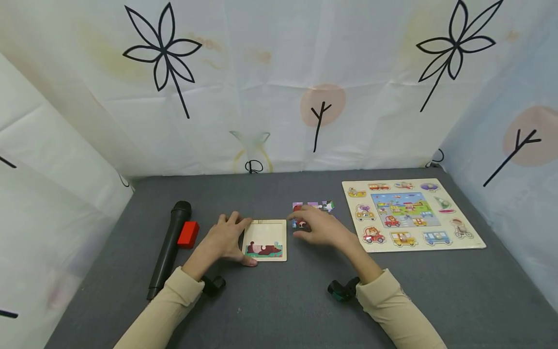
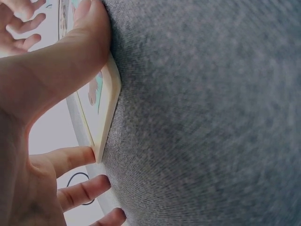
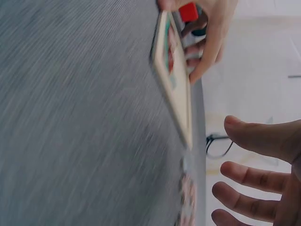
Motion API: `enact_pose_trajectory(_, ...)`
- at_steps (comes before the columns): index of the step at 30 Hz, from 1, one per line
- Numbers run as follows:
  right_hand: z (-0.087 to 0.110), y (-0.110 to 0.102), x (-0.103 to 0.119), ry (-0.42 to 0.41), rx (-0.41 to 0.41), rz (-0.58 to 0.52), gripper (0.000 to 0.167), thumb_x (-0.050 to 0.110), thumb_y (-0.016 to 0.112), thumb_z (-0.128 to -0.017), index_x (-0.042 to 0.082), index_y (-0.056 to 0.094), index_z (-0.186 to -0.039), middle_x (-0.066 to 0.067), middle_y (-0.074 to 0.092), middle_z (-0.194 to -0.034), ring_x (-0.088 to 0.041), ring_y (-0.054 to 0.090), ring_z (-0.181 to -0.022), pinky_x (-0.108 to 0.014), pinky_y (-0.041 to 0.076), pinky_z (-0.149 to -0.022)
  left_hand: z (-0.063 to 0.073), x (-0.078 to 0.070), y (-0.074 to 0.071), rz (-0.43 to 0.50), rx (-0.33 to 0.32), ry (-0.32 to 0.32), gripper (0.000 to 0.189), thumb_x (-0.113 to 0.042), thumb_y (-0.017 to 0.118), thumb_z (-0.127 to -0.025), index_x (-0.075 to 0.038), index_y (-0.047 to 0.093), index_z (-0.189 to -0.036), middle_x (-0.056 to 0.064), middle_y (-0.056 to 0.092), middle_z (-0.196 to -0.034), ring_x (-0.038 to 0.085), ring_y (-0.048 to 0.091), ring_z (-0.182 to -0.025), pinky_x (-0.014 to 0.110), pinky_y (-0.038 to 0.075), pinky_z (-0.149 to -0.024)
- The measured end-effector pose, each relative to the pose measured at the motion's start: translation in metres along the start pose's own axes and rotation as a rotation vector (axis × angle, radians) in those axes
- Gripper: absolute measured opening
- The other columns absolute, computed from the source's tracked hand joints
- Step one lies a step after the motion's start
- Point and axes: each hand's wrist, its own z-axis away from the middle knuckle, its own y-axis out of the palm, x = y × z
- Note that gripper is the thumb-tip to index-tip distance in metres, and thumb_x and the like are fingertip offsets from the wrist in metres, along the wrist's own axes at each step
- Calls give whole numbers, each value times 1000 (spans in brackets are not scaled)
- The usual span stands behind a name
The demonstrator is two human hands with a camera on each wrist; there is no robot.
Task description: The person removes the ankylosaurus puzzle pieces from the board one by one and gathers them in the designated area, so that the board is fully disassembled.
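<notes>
A small wooden puzzle board (image 1: 270, 231) lies on the table, its lower part filled with a brown and green picture strip. My left hand (image 1: 224, 240) holds the board at its left side, thumb at the near edge and index finger at the far corner. In the left wrist view the thumb (image 2: 70, 63) crosses the board's edge. Loose jigsaw pieces (image 1: 328, 206) lie right of the board, partly covered by my right hand (image 1: 318, 225). That hand hovers over them, fingers spread and loosely bent; in the right wrist view nothing shows between its thumb and fingers.
A large wooden picture puzzle (image 1: 362, 245) with vehicle pieces lies at the right. On the left, a black microphone (image 1: 167, 252) lies beside a red block (image 1: 188, 234). White printed cloth (image 1: 279, 72) hangs behind the grey table (image 1: 279, 305).
</notes>
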Motion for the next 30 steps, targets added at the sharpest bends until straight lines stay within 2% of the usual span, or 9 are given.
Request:
enact_pose_trajectory(3,-6,0,12,-28,4,-16,38,16,73,-94,4,68,-130,-14,70,-127,-28,66,-109,-42,55,-90,0,0,1,0,0,0,112,-69,88,-60,-13,50,-149,18,52,-134,43,49,-118,57,57,-88)
enact_pose_trajectory(5,-10,0,19,-33,11,-16,38,17,74,-94,5,68,-130,-12,71,-125,-26,65,-102,-36,54,-83,-1,1,1,2,1,0,112,-69,88,-60,-13,50,-149,18,52,-134,43,49,-117,57,57,-88)
enact_pose_trajectory(10,-20,4,33,-18,56,-51,40,20,73,-96,8,67,-134,-14,67,-117,-14,53,-77,-21,42,-64,-1,2,2,-4,4,3,112,-69,88,-61,-13,50,-150,17,53,-134,43,49,-117,57,57,-89)
enact_pose_trajectory(13,-24,9,40,-10,82,-66,40,21,72,-96,9,66,-135,-14,66,-115,-15,57,-78,-20,44,-64,-1,2,2,-7,0,10,111,-70,88,-60,-13,51,-149,17,53,-133,43,49,-117,57,58,-88)
enact_pose_trajectory(18,-33,23,50,3,122,-73,40,22,72,-96,12,67,-134,-11,66,-117,-22,63,-91,-26,49,-68,-1,3,2,-5,-6,15,110,-70,88,-60,-14,52,-148,17,53,-131,42,50,-115,57,58,-86)
enact_pose_trajectory(23,-41,37,56,-19,158,-56,39,23,72,-97,12,67,-134,-9,66,-117,-16,59,-85,-24,47,-70,-1,3,3,-2,-8,17,110,-70,88,-61,-13,51,-148,17,53,-129,41,50,-114,57,58,-86)
enact_pose_trajectory(30,-48,54,62,-70,184,-55,34,19,68,-99,10,69,-132,-9,67,-112,-8,49,-79,-19,42,-66,0,3,3,-3,-30,26,110,-69,89,-59,-13,53,-147,17,54,-127,42,51,-112,57,58,-84)
